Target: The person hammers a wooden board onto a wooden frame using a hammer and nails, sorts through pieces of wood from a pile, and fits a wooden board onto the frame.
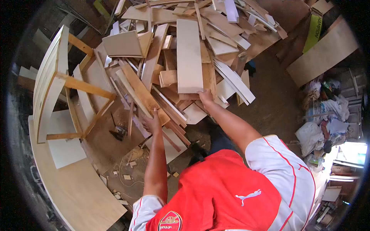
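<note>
My right hand [206,97] is closed on the near corner of a long pale board [189,57], thumb on its face and fingers mostly hidden. That board lies lengthwise over the scrap wood pile, pointing away from me. My left hand [152,122] is at the lower end of a brown wooden plank [140,90], thumb up against it and fingers curled at its edge. A narrow pale strip of wood [132,91] runs along that plank's left side. Under and around both pieces lie short blocks [168,78] and thin offcuts.
A wooden frame [90,87] with a curved panel stands at left, beside a large flat sheet [86,192]. Thin white-edged boards [235,81] jut out at right. Filled bags [310,136] and a leaning panel [323,54] are farther right. Small offcuts and a cord litter the floor.
</note>
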Motion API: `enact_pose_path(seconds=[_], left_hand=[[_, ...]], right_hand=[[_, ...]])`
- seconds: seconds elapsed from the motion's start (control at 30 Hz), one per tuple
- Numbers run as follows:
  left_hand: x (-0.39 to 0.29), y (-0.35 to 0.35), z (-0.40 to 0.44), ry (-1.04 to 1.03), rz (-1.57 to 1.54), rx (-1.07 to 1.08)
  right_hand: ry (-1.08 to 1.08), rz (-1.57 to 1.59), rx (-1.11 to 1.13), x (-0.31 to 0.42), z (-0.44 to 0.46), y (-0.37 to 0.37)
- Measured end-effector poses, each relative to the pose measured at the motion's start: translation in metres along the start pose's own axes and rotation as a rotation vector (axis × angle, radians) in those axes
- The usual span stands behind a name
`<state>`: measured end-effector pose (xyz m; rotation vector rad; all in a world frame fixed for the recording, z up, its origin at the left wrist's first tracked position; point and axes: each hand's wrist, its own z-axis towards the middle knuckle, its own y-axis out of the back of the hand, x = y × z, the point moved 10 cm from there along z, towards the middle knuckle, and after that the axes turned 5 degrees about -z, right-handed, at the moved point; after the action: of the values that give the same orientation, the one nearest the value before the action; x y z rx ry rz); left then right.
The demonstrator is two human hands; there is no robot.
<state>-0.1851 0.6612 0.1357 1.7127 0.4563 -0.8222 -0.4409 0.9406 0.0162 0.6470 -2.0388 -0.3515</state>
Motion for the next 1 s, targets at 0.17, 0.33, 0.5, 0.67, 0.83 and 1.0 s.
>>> enact_pose_path(seconds=[0.17, 0.33, 0.5, 0.67, 0.83, 1.0], left_hand=[[-0.096, -0.053, -0.020, -0.442, -0.182, 0.220], [-0.070, -0.194, 0.008, -0.291, -0.228, 0.412], [-0.070, -0.245, 0.020, -0.059, -0.252, 0.586], [-0.096, -0.225, 0.012, 0.174, -0.498, 0.530], [-0.084, -0.179, 0.019, 0.156, -0.630, 0.503], [-0.121, -0.136, 0.020, 0.073, -0.673, 0.408]], right_hand=[[0.005, -0.130, -0.037, 0.012, 0.038, 0.010], [0.053, 0.006, 0.197, 0.011, 0.066, -0.005], [0.154, -0.060, 0.217, 0.011, 0.129, 0.013], [-0.026, 0.189, -0.155, -0.001, 0.239, 0.031], [-0.274, 0.600, 0.068, 0.040, 0.237, 0.016], [-0.193, 0.543, -0.163, 0.039, 0.257, 0.017]])
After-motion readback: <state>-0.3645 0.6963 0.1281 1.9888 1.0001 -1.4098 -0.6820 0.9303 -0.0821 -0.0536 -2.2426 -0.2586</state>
